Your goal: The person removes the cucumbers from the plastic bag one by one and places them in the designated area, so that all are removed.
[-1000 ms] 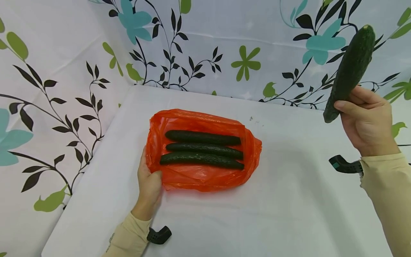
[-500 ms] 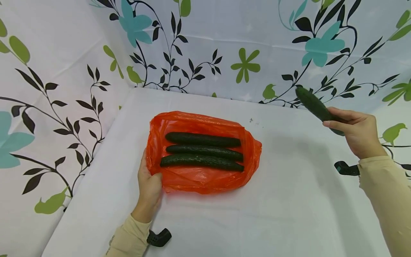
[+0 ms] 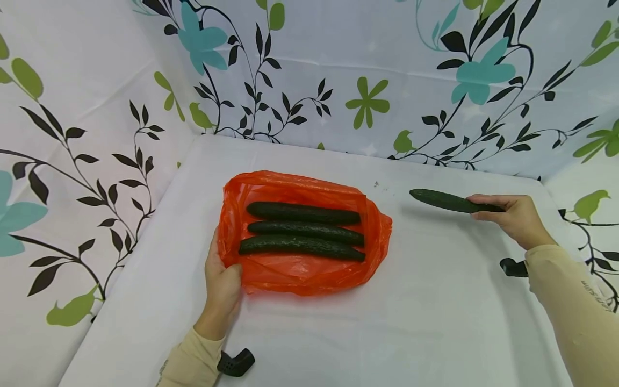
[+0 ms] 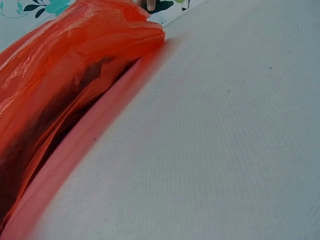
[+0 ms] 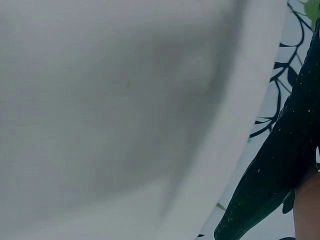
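Head view: white-covered table (image 3: 387, 333) with faint creases, a small cluster of dark specks (image 3: 376, 184) toward its far side, and soft shadow at right. A white cloth backdrop (image 3: 309, 48) stands behind and to the left, printed with dark leafy stems, teal flowers, green blossoms and birds. A red plastic bag (image 3: 309, 277) sits left of centre on the table, mouth spread upward; inside, three cucumbers (image 3: 306, 231) lie roughly parallel, lengthwise. The left hand (image 3: 223, 290) grips the bag's left end, thumb on the near rim, remaining fingers hidden behind the plastic. The right hand (image 3: 515, 217) pinches a single cucumber (image 3: 440, 200) by its right end, thumb and fingers closed round it; it points left, well apart from the bag. Both sleeves (image 3: 566, 301) are beige, a black device (image 3: 236, 363) at each wrist. Left wrist view: fine weave on the table, reddish tint beside the bag's wall, backdrop at the top; grip cannot be told here. Right wrist view: held cucumber slants along the right side, partly covering the backdrop; broad blurred shadow on the white surface, table edge running diagonally.
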A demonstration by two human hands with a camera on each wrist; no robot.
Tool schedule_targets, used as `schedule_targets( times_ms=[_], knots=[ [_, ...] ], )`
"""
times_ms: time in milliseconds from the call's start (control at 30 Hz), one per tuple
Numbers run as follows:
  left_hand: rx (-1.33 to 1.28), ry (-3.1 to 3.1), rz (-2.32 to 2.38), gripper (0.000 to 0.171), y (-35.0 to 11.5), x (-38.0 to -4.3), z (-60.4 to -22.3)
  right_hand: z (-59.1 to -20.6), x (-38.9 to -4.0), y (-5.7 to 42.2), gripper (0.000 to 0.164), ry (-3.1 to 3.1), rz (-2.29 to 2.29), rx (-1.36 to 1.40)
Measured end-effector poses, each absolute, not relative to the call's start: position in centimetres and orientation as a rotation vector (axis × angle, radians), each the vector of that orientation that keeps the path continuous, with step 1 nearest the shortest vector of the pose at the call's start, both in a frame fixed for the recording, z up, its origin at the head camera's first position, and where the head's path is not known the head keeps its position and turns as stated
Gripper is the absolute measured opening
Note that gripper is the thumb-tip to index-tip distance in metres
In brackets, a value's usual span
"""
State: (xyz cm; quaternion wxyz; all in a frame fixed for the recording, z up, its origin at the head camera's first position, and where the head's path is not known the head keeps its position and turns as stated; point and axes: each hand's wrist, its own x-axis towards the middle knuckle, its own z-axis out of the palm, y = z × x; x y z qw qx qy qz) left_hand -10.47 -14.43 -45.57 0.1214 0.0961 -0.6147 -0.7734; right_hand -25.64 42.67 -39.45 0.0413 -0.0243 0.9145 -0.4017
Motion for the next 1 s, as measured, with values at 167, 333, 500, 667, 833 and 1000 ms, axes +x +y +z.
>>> schedule_targets(
  times_ms=[167,333,500,667,833,1000],
  knots=[
    [0.291,-1.806,-2.261,0.096,-14.4,-10.4,-45.5,-40.7,-25.8,43.3,0.047,2.791,-1.174,-0.069],
    [0.282,-1.801,-2.259,0.094,-14.4,-10.4,-45.5,-41.1,-26.1,43.6,0.047,2.783,-1.124,-0.09],
    [0.275,-1.807,-2.254,0.094,-14.5,-10.4,-45.4,-41.0,-26.5,43.5,0.048,2.791,-1.082,-0.117],
    [0.291,-1.802,-2.268,0.094,-14.5,-10.3,-45.3,-41.1,-26.6,43.5,0.049,2.8,-1.028,-0.112],
    [0.31,-1.796,-2.272,0.094,-14.5,-10.3,-45.4,-41.5,-26.8,43.7,0.048,2.805,-0.988,-0.11],
    [0.315,-1.799,-2.262,0.094,-14.6,-10.3,-45.4,-41.9,-27.2,43.6,0.051,2.775,-0.927,-0.074]
  ],
)
